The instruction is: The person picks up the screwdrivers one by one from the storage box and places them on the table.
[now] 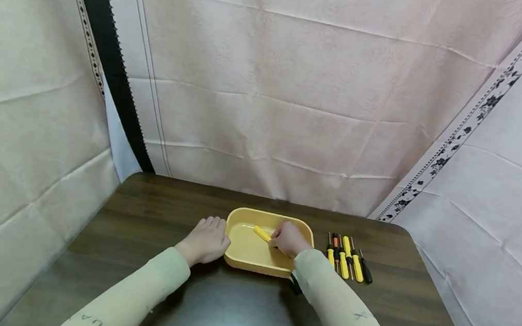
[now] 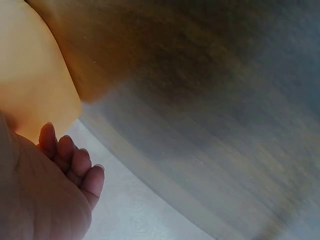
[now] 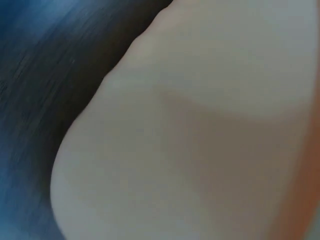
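Observation:
A shallow yellow tray (image 1: 256, 266) sits on the dark wooden table. My left hand (image 1: 208, 238) is at its left rim, thumb against the edge; in the left wrist view the fingers of this left hand (image 2: 55, 190) curl loosely beside the tray's outer wall (image 2: 35, 75). Reaching in over the right side, my right hand (image 1: 289, 238) pinches a screwdriver by the end nearest it. The yellow handle of that screwdriver (image 1: 262, 234) points left inside the tray, while its shaft is hidden by the hand. Pale skin and blur fill most of the right wrist view.
To the right of the tray lies a row of several screwdrivers (image 1: 346, 257), most with yellow handles and one black (image 1: 365, 270). Behind the table (image 1: 179, 192) hangs a pale cloth (image 1: 266, 106), with more cloth along both sides.

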The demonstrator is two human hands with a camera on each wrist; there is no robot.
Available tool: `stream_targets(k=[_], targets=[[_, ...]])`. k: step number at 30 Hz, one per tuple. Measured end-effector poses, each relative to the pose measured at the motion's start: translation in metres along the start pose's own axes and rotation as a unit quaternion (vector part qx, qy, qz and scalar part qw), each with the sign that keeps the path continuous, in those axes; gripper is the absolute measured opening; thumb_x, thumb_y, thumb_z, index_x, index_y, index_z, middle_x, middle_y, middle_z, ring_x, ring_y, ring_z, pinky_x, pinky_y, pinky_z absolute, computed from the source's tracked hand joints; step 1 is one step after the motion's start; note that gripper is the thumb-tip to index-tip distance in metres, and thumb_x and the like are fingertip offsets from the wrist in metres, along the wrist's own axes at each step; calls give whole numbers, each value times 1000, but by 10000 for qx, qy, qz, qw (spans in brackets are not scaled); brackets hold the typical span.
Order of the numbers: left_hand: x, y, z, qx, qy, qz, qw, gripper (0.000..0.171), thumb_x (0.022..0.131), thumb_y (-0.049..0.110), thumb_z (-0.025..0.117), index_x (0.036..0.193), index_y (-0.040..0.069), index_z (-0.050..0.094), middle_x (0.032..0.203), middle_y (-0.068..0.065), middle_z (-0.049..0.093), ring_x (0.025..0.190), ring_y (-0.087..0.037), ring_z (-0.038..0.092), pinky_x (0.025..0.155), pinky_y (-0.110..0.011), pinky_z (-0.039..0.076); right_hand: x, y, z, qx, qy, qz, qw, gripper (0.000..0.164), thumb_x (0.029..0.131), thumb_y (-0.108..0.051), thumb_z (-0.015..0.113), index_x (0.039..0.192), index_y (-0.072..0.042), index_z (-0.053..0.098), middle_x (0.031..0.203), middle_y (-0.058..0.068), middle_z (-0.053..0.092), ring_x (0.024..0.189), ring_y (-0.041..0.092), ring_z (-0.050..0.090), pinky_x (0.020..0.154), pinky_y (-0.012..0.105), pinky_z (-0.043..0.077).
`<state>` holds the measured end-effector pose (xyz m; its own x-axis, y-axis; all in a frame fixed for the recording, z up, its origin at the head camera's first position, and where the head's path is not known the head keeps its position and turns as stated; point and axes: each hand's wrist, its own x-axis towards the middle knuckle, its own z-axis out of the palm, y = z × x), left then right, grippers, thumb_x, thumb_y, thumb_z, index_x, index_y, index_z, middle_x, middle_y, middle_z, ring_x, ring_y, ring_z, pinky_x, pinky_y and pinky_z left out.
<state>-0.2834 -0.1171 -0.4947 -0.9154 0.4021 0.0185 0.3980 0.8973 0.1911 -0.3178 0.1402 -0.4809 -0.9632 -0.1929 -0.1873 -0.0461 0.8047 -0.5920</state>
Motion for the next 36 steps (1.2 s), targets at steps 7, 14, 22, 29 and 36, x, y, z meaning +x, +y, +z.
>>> stream_targets(k=[7,14,22,29,36], targets=[[1,-3,4,-54,22,-14,10000,29,99,28,36,111,5,48,102,-8,47,99,-26,43,92,-43,33,-5,-11,-3,-530,112,-32,9985,9,78,-9,77,78,-6,69,68,0,58,59,15,50,55,26,41],[2,1,6,-167,4,22,9999,27,98,28,35,107,7,48,98,-5,45,92,-24,40,87,-41,33,0,-9,6,-376,219,-100,9990,9,80,-7,77,76,-4,70,66,1,59,57,15,52,53,26,43],[3,2,2,-169,9,9,9999,30,98,29,34,110,5,47,97,-6,44,91,-24,39,87,-42,33,0,-7,7,-305,180,16,9994,10,81,-9,76,74,-5,70,63,1,59,55,15,53,52,27,43],[3,2,1,-283,-2,-25,9996,29,97,29,34,107,4,48,93,-5,43,88,-24,39,84,-42,33,-3,-11,9,-534,375,-27,9979,14,79,-14,79,71,-7,69,64,0,59,57,15,52,56,28,43],[1,3,-2,-268,-40,-56,9996,24,97,27,36,102,7,48,89,-3,42,84,-23,38,80,-39,33,-2,-13,14,-669,526,37,9964,16,78,-14,80,70,-7,68,63,-1,57,57,15,52,53,27,44]])
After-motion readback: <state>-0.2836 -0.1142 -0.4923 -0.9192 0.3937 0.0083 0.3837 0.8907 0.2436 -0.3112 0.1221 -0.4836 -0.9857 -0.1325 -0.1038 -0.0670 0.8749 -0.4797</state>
